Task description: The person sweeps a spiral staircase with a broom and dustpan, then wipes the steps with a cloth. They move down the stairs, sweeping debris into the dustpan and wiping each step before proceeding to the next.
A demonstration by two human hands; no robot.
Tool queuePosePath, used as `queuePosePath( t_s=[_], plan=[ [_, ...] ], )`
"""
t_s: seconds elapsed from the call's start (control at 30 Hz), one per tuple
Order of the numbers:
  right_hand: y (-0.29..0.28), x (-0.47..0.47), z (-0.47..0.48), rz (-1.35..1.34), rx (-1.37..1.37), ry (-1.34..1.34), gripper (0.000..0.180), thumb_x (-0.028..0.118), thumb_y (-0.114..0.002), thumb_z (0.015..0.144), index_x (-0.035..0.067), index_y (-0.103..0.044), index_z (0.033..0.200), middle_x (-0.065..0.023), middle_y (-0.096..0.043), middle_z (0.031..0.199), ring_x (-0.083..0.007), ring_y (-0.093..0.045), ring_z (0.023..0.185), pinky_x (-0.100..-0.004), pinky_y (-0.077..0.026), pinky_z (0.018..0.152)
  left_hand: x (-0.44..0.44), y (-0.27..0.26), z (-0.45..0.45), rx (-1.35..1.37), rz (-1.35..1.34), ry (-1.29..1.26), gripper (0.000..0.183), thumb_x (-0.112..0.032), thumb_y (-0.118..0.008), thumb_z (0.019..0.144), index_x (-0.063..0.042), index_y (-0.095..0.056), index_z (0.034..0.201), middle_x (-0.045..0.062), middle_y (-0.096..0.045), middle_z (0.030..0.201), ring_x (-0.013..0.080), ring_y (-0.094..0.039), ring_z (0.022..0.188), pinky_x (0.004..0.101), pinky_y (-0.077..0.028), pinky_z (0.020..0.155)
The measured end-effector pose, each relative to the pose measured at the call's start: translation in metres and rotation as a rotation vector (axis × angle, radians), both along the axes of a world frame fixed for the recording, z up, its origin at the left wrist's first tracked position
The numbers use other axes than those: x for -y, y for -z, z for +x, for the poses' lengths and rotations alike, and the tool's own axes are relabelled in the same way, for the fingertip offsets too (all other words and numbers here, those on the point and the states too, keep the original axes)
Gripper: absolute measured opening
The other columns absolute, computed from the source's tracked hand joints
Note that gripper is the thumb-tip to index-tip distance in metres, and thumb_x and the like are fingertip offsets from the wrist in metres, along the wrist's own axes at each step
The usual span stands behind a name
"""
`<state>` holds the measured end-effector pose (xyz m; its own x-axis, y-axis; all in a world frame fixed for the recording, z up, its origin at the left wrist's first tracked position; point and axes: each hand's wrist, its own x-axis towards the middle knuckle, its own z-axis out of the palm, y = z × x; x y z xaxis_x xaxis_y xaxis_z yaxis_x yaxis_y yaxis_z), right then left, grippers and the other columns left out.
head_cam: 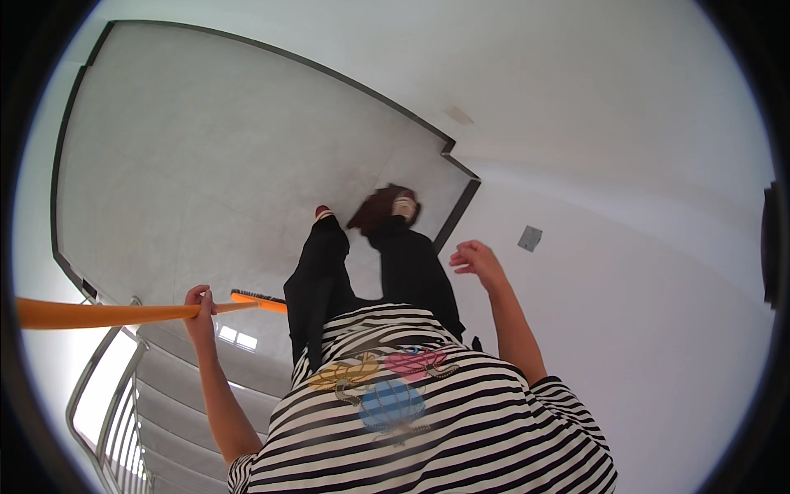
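Observation:
My left hand (200,309) is closed around the orange handle (123,313) of a broom, which reaches up to the left rim of the view. The broom head (259,301), orange with dark bristles, is low beside my left leg and partly hidden by it. My right hand (478,262) hangs near the white wall, fingers apart, holding nothing. A dark brown thing (376,207), perhaps a cloth, lies at my right foot (404,207); blur hides its exact form. My left foot (323,213) is on the floor, mostly covered by the black trouser leg.
Grey floor (185,136) spreads ahead, bordered by a dark skirting (296,58). White wall (617,296) rises at the right, carrying a grey switch or socket plate (530,238). Stairs (179,376) with a metal railing (117,383) lie behind at the left.

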<state>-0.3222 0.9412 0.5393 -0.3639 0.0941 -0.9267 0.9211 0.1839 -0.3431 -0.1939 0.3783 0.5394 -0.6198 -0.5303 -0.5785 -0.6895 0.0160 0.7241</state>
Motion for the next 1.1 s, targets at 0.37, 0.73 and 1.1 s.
queuePosePath(
  t_s=[0.37, 0.73, 1.1],
  plan=[
    [0.012, 0.086, -0.128, -0.051, -0.097, -0.270, 0.023, 0.017, -0.051, 0.089, 0.001, -0.053, 0.106, -0.0116, -0.062, 0.092, -0.0190, -0.064, 0.080, -0.0301, -0.054, 0.068, 0.004, 0.011, 0.027, 0.061, -0.041, -0.205, 0.008, -0.009, -0.056, 0.086, -0.006, -0.059, 0.093, -0.003, -0.044, 0.063, 0.0050, -0.042, 0.059, 0.0206, -0.035, 0.056],
    [0.046, 0.090, -0.144, -0.075, 0.014, -0.377, 0.025, 0.018, -0.051, 0.089, 0.000, -0.052, 0.106, -0.0136, -0.063, 0.093, -0.0219, -0.065, 0.081, -0.0319, -0.054, 0.065, 0.001, 0.008, 0.012, 0.047, -0.062, -0.272, 0.008, -0.009, -0.060, 0.084, -0.005, -0.060, 0.091, -0.003, -0.046, 0.061, 0.0064, -0.049, 0.056, 0.0211, -0.041, 0.054],
    [0.011, 0.129, -0.266, 0.015, -0.013, -0.514, 0.027, 0.018, -0.052, 0.088, -0.002, -0.051, 0.106, -0.0168, -0.062, 0.094, -0.0248, -0.065, 0.082, -0.0336, -0.056, 0.066, 0.011, -0.021, -0.022, 0.157, -0.116, -0.493, 0.005, -0.008, -0.060, 0.082, -0.004, -0.060, 0.085, -0.002, -0.046, 0.057, 0.0070, -0.049, 0.053, 0.0225, -0.039, 0.051]
  ],
)
